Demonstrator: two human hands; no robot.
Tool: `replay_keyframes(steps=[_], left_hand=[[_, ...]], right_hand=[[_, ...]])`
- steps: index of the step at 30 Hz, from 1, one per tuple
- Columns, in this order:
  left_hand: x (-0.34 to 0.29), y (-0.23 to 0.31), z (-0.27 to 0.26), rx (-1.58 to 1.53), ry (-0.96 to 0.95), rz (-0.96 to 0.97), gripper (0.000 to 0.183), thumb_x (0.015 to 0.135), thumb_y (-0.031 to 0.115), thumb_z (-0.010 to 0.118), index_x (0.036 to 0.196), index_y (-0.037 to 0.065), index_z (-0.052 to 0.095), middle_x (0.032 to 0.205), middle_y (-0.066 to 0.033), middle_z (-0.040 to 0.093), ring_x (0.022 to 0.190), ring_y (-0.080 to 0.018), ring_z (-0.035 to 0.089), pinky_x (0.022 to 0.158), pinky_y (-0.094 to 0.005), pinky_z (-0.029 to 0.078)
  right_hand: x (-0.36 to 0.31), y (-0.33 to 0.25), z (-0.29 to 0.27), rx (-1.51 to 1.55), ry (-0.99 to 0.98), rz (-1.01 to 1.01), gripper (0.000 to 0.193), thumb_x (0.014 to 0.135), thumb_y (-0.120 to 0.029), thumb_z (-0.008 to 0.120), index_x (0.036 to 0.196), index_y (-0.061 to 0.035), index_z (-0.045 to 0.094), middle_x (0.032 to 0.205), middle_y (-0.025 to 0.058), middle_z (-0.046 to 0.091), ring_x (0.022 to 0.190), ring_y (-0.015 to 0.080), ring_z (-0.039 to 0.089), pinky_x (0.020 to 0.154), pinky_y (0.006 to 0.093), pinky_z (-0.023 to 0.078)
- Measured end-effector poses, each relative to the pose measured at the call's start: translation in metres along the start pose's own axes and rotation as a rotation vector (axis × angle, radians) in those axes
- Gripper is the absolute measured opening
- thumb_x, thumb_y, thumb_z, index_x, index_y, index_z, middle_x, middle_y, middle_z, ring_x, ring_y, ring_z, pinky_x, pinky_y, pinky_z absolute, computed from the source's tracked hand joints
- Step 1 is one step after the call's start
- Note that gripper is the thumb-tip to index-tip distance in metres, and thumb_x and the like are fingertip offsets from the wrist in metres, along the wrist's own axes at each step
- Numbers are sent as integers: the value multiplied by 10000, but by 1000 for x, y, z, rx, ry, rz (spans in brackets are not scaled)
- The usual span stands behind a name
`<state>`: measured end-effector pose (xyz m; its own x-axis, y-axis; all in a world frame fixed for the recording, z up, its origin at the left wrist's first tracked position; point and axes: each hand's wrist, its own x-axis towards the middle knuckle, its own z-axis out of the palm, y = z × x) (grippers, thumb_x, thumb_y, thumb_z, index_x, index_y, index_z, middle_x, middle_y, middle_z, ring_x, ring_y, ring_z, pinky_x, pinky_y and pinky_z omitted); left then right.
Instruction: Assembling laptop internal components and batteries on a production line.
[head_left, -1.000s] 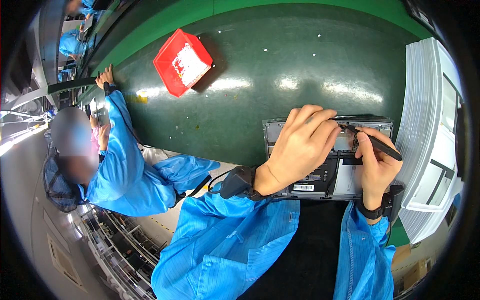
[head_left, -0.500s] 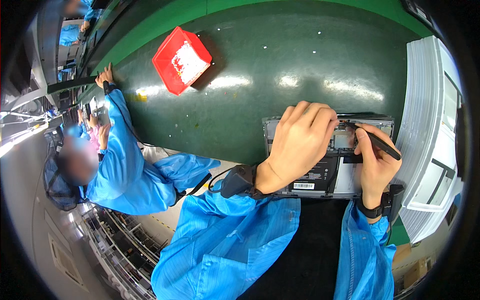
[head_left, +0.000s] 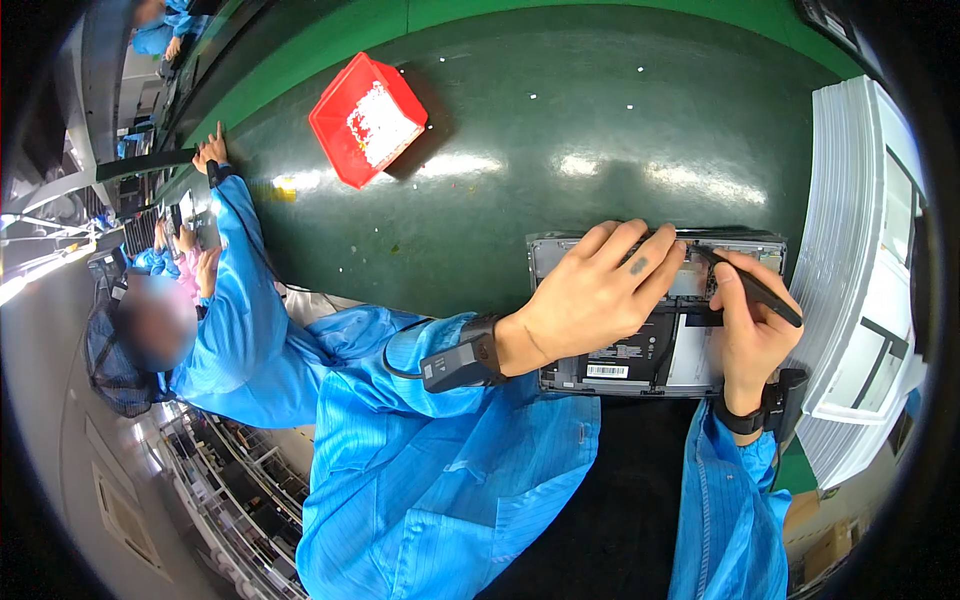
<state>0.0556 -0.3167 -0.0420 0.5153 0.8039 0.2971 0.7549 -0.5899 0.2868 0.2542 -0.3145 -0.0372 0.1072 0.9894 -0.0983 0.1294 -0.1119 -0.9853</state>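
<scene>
An opened laptop base (head_left: 560, 378) lies in front of me, with a black battery (head_left: 640, 345) and a circuit board (head_left: 690, 280) exposed. My left hand (head_left: 610, 285) rests across its left and middle part, fingers apart and bent, the tips near the far edge. The thumb is hidden beneath, and I see nothing held there. My right hand (head_left: 752, 330) grips black tweezers (head_left: 755, 288), whose tip points down at the circuit board close to the left fingertips. What the tip touches is too small to tell.
A red bin (head_left: 368, 122) with small white pieces stands on the green table (head_left: 480, 240), and a few white bits lie scattered. A tall stack of white trays (head_left: 860, 280) borders the laptop's right. At left sits a co-worker in a blue smock (head_left: 235, 350).
My left hand has flattened and turned, its fingers spreading over the laptop, and its wrist has shifted slightly left. The right hand with the tweezers has hardly moved.
</scene>
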Motion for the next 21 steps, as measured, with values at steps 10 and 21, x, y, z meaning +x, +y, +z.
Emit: replay_keyframes(steps=[10,21], left_hand=[[-8,-7,7,-94,76,24,401,739,96,647,1122,-13,682,1286,-164,611,1097,-313,623,968,-441,533],[-28,-7,-15,-90,228,-301,408,762,3,741,1162,-35,670,1294,-227,614,1175,-405,601,996,-456,492]], right_hand=[[5,5,2,-171,-123,-67,198,833,17,767,1029,22,743,919,60,748,672,20,585,521,157,386],[2,3,-8,-77,-54,-13,160,844,34,750,1003,30,733,888,110,745,688,115,666,576,215,497]])
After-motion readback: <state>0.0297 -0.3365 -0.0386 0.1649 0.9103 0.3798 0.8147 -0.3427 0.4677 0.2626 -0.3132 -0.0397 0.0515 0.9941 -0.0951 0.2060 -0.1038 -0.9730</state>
